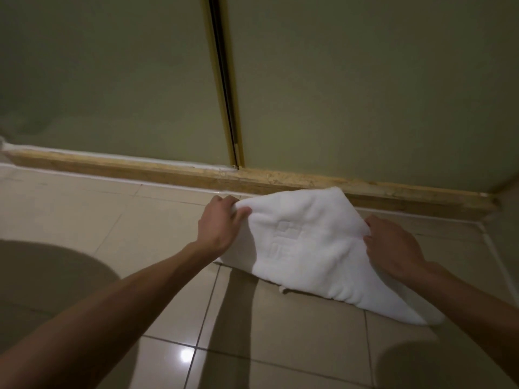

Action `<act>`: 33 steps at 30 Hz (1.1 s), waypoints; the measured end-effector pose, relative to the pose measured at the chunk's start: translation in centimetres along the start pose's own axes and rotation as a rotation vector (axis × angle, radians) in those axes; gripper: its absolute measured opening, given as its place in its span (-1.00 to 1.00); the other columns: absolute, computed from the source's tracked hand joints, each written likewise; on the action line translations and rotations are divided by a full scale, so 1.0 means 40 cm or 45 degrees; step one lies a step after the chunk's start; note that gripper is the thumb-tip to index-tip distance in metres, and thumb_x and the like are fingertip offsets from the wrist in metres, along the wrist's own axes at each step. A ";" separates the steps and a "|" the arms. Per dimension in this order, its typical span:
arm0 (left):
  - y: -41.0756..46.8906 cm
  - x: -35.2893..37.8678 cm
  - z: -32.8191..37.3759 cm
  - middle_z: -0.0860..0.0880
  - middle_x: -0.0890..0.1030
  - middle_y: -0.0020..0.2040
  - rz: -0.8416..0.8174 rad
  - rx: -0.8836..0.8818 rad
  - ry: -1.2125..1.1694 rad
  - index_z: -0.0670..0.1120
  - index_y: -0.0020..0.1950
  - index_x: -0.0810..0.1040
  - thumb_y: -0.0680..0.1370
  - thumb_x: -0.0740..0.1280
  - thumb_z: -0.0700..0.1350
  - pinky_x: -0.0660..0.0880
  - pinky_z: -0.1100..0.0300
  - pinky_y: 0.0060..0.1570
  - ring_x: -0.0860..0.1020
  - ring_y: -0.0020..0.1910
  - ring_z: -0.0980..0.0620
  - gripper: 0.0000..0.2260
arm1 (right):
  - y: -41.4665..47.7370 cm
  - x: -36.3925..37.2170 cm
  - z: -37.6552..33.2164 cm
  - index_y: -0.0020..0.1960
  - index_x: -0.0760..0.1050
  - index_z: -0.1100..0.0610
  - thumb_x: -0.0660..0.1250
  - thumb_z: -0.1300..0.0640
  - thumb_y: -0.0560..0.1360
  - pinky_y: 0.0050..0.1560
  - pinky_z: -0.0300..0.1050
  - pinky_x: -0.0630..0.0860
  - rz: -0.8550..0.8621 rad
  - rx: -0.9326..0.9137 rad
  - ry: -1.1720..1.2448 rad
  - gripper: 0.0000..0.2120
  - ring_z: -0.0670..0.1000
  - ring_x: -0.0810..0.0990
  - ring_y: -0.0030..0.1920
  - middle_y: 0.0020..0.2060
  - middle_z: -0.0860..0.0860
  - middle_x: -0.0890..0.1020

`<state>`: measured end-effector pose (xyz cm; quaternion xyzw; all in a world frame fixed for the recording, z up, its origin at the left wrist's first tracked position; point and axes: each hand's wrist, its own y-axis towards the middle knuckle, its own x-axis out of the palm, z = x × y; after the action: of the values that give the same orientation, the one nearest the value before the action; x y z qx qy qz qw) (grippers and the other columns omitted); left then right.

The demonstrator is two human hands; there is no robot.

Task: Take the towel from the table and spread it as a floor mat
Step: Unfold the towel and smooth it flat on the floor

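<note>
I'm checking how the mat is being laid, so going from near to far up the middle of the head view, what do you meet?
Tiled floor → white towel, gripped by the left hand and right hand → worn wooden threshold strip → green sliding door panels.

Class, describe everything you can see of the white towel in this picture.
The towel is white, thick and fluffy, like terry cloth, with a faint embossed square pattern near its middle. It is not flat yet: it is held up, draped in a rumpled sheet over the tiled floor, close to the wooden sill. The left hand pinches its upper left edge, the right hand grips its right edge. Its lower edge and right corner seem to rest on the tiles. A small tag or loop sticks out below.
</note>
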<state>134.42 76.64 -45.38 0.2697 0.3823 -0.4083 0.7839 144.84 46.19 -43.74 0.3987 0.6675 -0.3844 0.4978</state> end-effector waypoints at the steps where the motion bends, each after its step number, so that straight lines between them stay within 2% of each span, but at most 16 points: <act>1: -0.006 -0.005 0.007 -0.01 0.42 -0.08 0.006 0.031 0.016 -0.05 0.07 0.55 0.55 0.28 0.14 0.31 0.14 -0.15 0.40 -0.13 0.02 -0.72 | 0.000 -0.006 -0.006 0.10 0.43 0.13 0.22 0.16 0.50 -0.04 -0.01 0.43 -0.026 0.016 0.034 -0.82 0.19 0.53 0.03 0.06 0.16 0.56; 4: -0.035 -0.018 0.035 0.01 0.42 -0.06 0.030 0.189 0.070 -0.02 0.10 0.57 0.54 0.27 0.16 0.34 0.14 -0.16 0.40 -0.11 0.04 -0.70 | 0.003 -0.037 -0.055 0.24 0.43 0.17 0.29 0.11 0.47 0.11 0.06 0.44 0.106 -0.028 0.187 -0.64 0.21 0.49 0.14 0.15 0.18 0.53; 6: -0.060 -0.024 0.064 0.02 0.41 -0.09 0.056 0.357 0.075 -0.04 0.09 0.59 0.53 0.26 0.15 0.34 0.17 -0.24 0.40 -0.14 0.04 -0.69 | 0.007 -0.068 -0.114 0.25 0.43 0.17 0.32 0.08 0.47 0.14 0.04 0.44 0.229 -0.081 0.369 -0.62 0.18 0.50 0.15 0.16 0.17 0.52; 8: -0.091 -0.030 0.102 0.03 0.39 -0.12 0.070 0.525 0.091 -0.07 0.03 0.61 0.52 0.27 0.12 0.24 0.26 -0.34 0.38 -0.18 0.05 -0.70 | 0.015 -0.097 -0.178 0.22 0.45 0.13 0.33 0.04 0.47 0.13 -0.03 0.42 0.294 -0.138 0.525 -0.64 0.13 0.51 0.13 0.15 0.13 0.53; 10: -0.125 -0.029 0.134 -0.01 0.41 -0.13 0.058 0.681 0.150 -0.09 -0.05 0.59 0.52 0.29 0.10 0.20 0.23 -0.37 0.38 -0.19 0.02 -0.73 | 0.026 -0.117 -0.233 0.18 0.50 0.09 0.33 -0.01 0.47 0.09 -0.10 0.38 0.258 -0.184 0.602 -0.68 0.09 0.52 0.12 0.12 0.07 0.56; 13: -0.195 -0.010 0.166 -0.09 0.44 -0.10 -0.025 0.842 0.220 -0.14 -0.07 0.52 0.53 0.27 0.08 0.24 0.13 -0.40 0.38 -0.16 -0.05 -0.72 | 0.032 -0.122 -0.284 -0.01 0.57 0.03 0.31 -0.12 0.47 -0.07 -0.16 0.37 -0.043 -0.256 0.615 -0.75 0.01 0.55 -0.02 -0.06 -0.02 0.62; 15: -0.252 0.014 0.188 -0.13 0.45 -0.03 -0.199 0.829 0.179 -0.15 0.01 0.49 0.56 0.22 0.04 0.32 0.06 -0.35 0.40 -0.09 -0.11 -0.74 | 0.026 -0.102 -0.291 -0.02 0.58 0.02 0.31 -0.17 0.46 -0.09 -0.16 0.40 -0.245 -0.277 0.526 -0.72 0.00 0.56 -0.04 -0.09 -0.02 0.62; 16: -0.279 0.025 0.200 -0.12 0.45 0.01 -0.323 0.737 0.112 -0.13 0.05 0.48 0.58 0.20 0.04 0.34 0.07 -0.27 0.42 -0.05 -0.11 -0.75 | 0.022 -0.088 -0.288 0.03 0.57 0.04 0.31 -0.20 0.45 -0.04 -0.14 0.44 -0.299 -0.276 0.433 -0.66 0.01 0.56 -0.01 -0.03 0.00 0.63; 18: -0.327 0.049 0.216 -0.02 0.47 0.09 -0.552 0.532 -0.092 0.01 0.08 0.46 0.59 0.13 0.15 0.33 0.14 -0.10 0.47 0.01 -0.03 -0.74 | 0.009 -0.061 -0.271 0.15 0.52 0.08 0.27 -0.27 0.44 0.06 -0.05 0.46 -0.340 -0.291 0.138 -0.51 0.07 0.53 0.06 0.08 0.05 0.60; 20: -0.373 0.070 0.213 0.05 0.48 0.18 -0.667 0.648 -0.151 0.10 0.14 0.45 0.58 0.09 0.23 0.37 0.14 0.03 0.46 0.10 0.04 -0.69 | -0.004 -0.034 -0.243 0.17 0.48 0.08 0.21 -0.33 0.42 0.03 0.00 0.40 -0.331 -0.376 -0.229 -0.44 0.12 0.45 0.10 0.13 0.08 0.54; 21: -0.390 0.068 0.210 0.02 0.46 0.23 -0.741 0.733 -0.143 0.08 0.20 0.45 0.59 0.09 0.20 0.39 0.14 0.10 0.44 0.16 0.01 -0.68 | -0.012 -0.022 -0.229 0.16 0.48 0.08 0.20 -0.33 0.41 0.00 0.03 0.35 -0.313 -0.432 -0.376 -0.45 0.13 0.41 0.11 0.14 0.09 0.50; 24: -0.395 0.061 0.174 -0.17 0.43 0.29 -0.719 1.001 -0.120 -0.13 0.31 0.45 0.56 0.11 0.02 0.40 0.10 0.17 0.38 0.23 -0.12 -0.60 | -0.030 0.009 -0.196 0.11 0.48 0.08 0.25 -0.29 0.39 0.00 0.06 0.31 -0.197 -0.571 -0.581 -0.50 0.14 0.35 0.10 0.13 0.10 0.43; 27: -0.354 0.078 0.135 -0.16 0.44 0.24 -0.582 0.766 -0.240 -0.18 0.28 0.46 0.54 0.07 -0.03 0.38 0.14 0.21 0.40 0.20 -0.06 -0.59 | -0.032 0.029 -0.176 0.13 0.47 0.10 0.29 -0.20 0.44 0.03 0.04 0.32 -0.118 -0.634 -0.580 -0.57 0.14 0.35 0.12 0.14 0.10 0.43; 29: -0.323 0.084 0.121 -0.07 0.43 0.24 -0.484 0.598 -0.279 -0.11 0.30 0.43 0.59 0.12 -0.08 0.37 0.18 0.24 0.39 0.19 0.03 -0.68 | -0.029 0.037 -0.164 0.12 0.47 0.10 0.27 -0.11 0.50 0.02 0.01 0.33 -0.074 -0.663 -0.567 -0.67 0.12 0.36 0.11 0.12 0.09 0.46; 33: -0.267 0.114 0.086 0.01 0.39 0.27 -0.473 0.307 -0.248 0.03 0.33 0.36 0.61 0.19 -0.06 0.37 0.29 0.21 0.37 0.15 0.16 -0.72 | -0.033 0.051 -0.160 -0.02 0.50 0.08 0.24 0.08 0.53 -0.11 -0.08 0.24 0.012 -0.659 -0.488 -0.89 0.06 0.38 0.00 -0.02 0.04 0.53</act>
<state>128.37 66.59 -48.35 0.2457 0.2963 -0.6122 0.6907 140.96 51.81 -44.21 0.1822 0.6356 -0.2676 0.7009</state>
